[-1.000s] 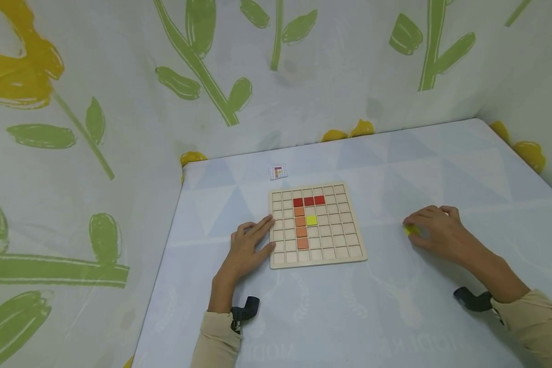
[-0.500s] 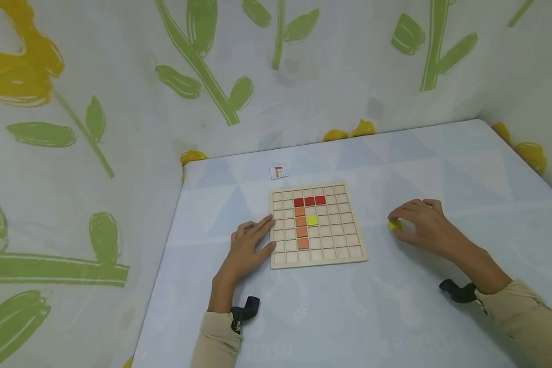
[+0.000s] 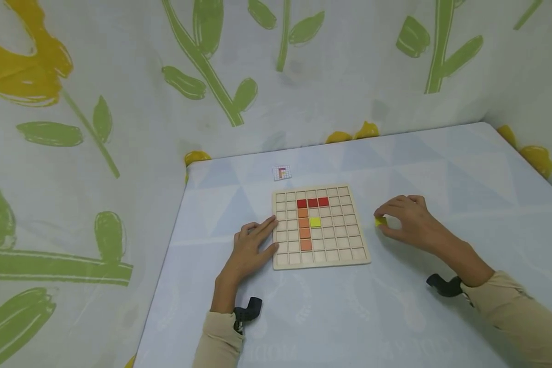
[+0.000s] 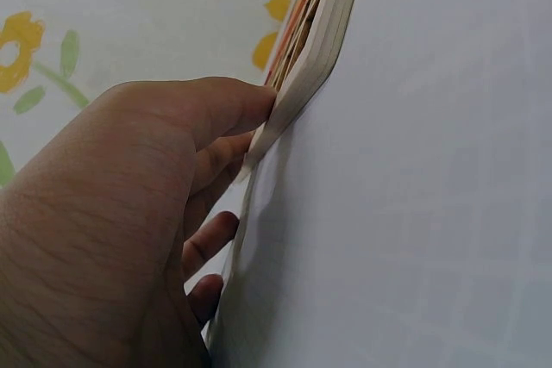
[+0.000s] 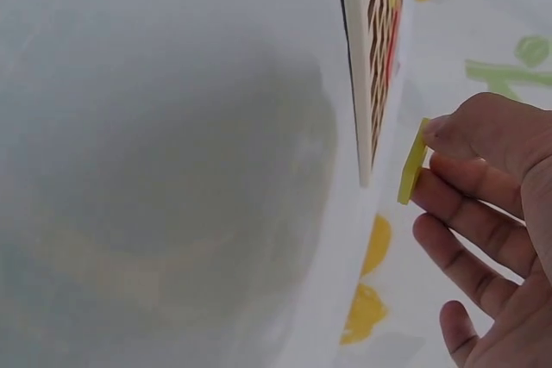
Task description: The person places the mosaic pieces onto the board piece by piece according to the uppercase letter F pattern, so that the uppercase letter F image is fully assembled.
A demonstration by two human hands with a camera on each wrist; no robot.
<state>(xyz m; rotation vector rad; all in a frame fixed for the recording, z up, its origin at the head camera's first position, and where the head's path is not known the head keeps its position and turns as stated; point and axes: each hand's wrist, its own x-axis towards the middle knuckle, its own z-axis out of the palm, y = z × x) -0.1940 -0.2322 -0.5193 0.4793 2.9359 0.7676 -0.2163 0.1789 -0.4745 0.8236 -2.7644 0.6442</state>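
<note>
A wooden grid board (image 3: 345,242) lies on the table, with three red tiles (image 3: 313,203) in a row, several orange tiles (image 3: 304,223) in a column below the leftmost red one, and a yellow tile (image 3: 315,222) beside that column. At the board's left edge rests my left hand (image 3: 250,250), its fingers extended; in the left wrist view the thumb (image 4: 233,108) touches the rim. To the right of the board, my right hand (image 3: 409,222) pinches another yellow tile (image 5: 413,163) between thumb and fingers, apart from the board.
Behind the board lies a small card (image 3: 282,173) printed with a coloured grid pattern. The pale patterned table (image 3: 331,317) meets a wall covering (image 3: 326,97) with green stems and yellow flowers at the back. A black wrist camera (image 3: 443,285) sits by the right sleeve.
My right hand has moved left toward the board with the yellow tile pinched in it. The left hand stays at the board's left edge. The head view has shifted slightly.
</note>
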